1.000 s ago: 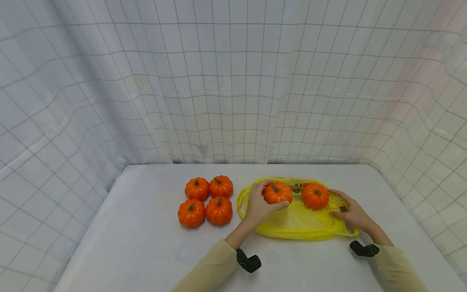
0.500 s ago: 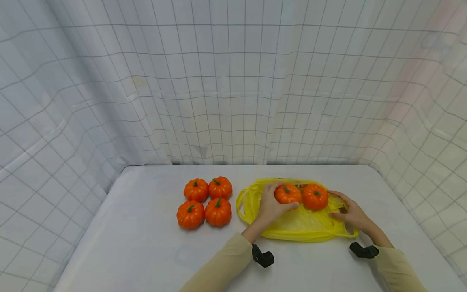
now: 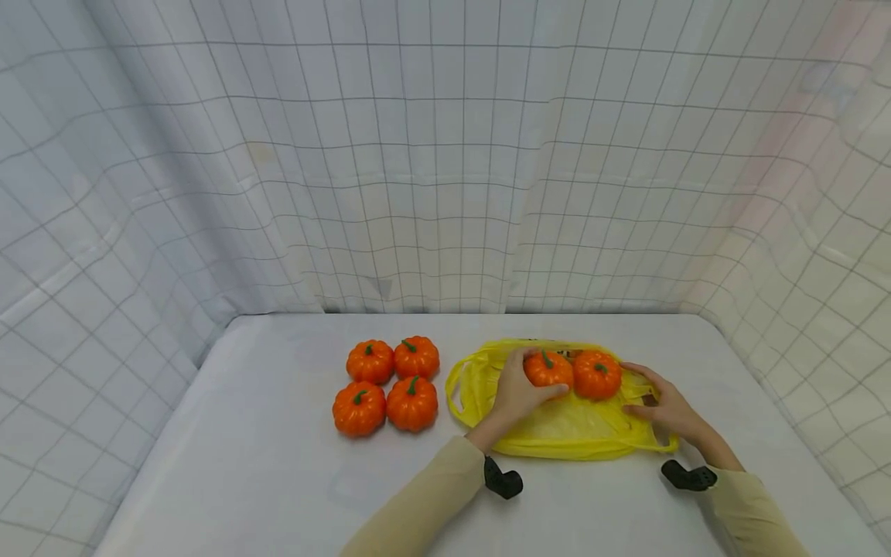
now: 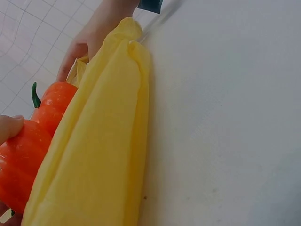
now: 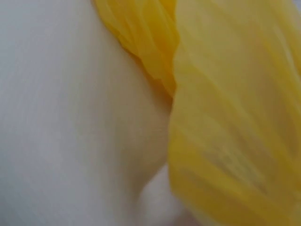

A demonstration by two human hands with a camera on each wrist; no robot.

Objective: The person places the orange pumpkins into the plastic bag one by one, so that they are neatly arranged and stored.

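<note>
Two orange pumpkins with green stems sit side by side on a yellow plastic bag. My left hand (image 3: 518,391) grips the left pumpkin (image 3: 548,371) between thumb and fingers, and that pumpkin touches the right pumpkin (image 3: 596,375). At the right end of the bag (image 3: 571,429) is my right hand (image 3: 668,406), its thumb and fingers spread apart against the plastic. In the left wrist view, the bag's side (image 4: 94,141) stands up in front of the pumpkins and hides part of both. Yellow plastic (image 5: 235,117) covers most of the right hand in the right wrist view.
Several more pumpkins (image 3: 413,404) stand grouped on the white table (image 3: 230,464), left of the bag. A bag handle loop (image 3: 452,387) lies at its left end. White grid-patterned cloth (image 3: 431,178) hangs behind and at both sides.
My left hand has moved right with its pumpkin, bringing it against the other pumpkin on the bag. Over the last half second it barely moves. The right hand stays in place.
</note>
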